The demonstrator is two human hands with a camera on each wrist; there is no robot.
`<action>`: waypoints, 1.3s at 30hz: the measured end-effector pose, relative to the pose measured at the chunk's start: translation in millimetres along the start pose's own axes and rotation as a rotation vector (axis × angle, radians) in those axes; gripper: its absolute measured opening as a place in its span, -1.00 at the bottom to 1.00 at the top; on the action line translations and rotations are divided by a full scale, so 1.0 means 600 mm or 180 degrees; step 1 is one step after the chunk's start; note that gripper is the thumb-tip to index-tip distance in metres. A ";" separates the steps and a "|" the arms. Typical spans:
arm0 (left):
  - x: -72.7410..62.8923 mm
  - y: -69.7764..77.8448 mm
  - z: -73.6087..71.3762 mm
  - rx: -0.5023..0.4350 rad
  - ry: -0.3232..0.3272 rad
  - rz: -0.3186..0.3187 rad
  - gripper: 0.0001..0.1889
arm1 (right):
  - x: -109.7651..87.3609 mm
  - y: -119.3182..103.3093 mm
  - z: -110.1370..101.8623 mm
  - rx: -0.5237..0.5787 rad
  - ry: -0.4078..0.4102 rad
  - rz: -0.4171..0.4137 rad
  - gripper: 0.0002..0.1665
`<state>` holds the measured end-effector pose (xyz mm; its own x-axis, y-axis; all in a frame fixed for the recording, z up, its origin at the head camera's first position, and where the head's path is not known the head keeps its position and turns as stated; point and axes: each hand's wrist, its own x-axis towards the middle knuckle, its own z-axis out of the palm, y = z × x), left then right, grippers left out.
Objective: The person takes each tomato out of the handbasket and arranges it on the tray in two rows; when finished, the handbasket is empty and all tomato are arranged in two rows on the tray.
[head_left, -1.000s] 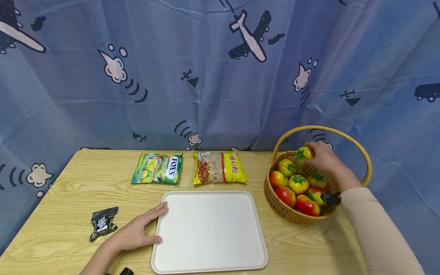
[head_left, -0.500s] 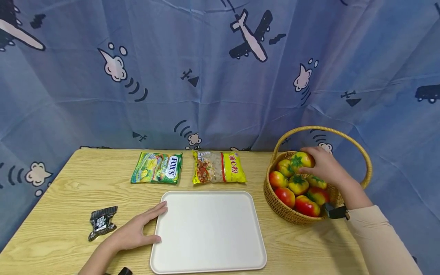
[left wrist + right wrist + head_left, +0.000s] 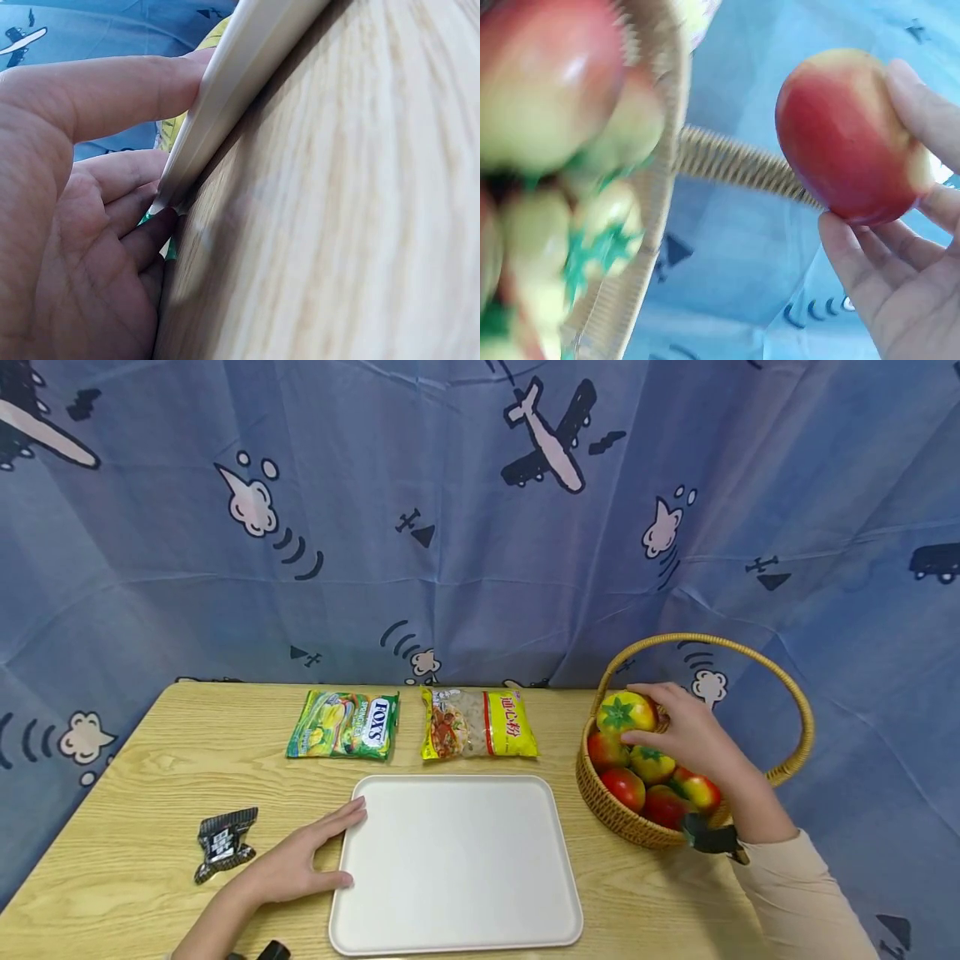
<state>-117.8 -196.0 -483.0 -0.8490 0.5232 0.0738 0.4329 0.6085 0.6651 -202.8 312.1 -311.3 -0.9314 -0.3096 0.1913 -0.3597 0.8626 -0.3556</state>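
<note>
My right hand (image 3: 693, 731) grips a red and yellow tomato (image 3: 627, 712) with a green star-shaped top, between thumb and fingers. In the right wrist view the same tomato (image 3: 847, 135) is held above the rim of the wicker basket (image 3: 617, 820), beside its arched handle (image 3: 742, 166). Several more tomatoes (image 3: 622, 788) fill the basket below the hand. My left hand (image 3: 296, 864) rests at the left edge of a white rectangular tray (image 3: 457, 860), thumb and fingers spread and fairly straight. In the left wrist view, the thumb and fingertips touch the tray's side (image 3: 225, 94).
A green FOX'S candy bag (image 3: 343, 725) and a yellow pasta bag (image 3: 477, 724) lie behind the tray. To the left is a small black packet (image 3: 225, 845) on the wooden table (image 3: 150, 768). A blue patterned curtain (image 3: 465, 527) hangs behind.
My right hand has moved left and slightly toward me with the tomato, from the basket's back middle to its left side. The left hand and tray have stayed put.
</note>
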 end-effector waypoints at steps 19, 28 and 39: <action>0.016 -0.010 0.005 -0.0016 -0.0018 0.0120 -0.14 | 0.034 -0.123 0.141 0.1497 0.0236 -0.0191 -0.22; 0.013 -0.008 0.004 -0.0038 -0.0006 0.0069 -0.14 | 0.056 -0.208 0.227 0.1899 0.0087 -0.0239 -0.23; 0.002 -0.002 0.001 -0.0084 -0.0003 -0.0019 -0.15 | 0.067 -0.281 0.301 0.2072 -0.0112 -0.0137 -0.22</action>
<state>-119.1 -195.6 -483.9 -0.8513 0.5201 0.0691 0.4195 0.5957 0.6849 -189.6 81.8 -408.7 -0.9127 -0.3609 0.1917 -0.3462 0.4339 -0.8318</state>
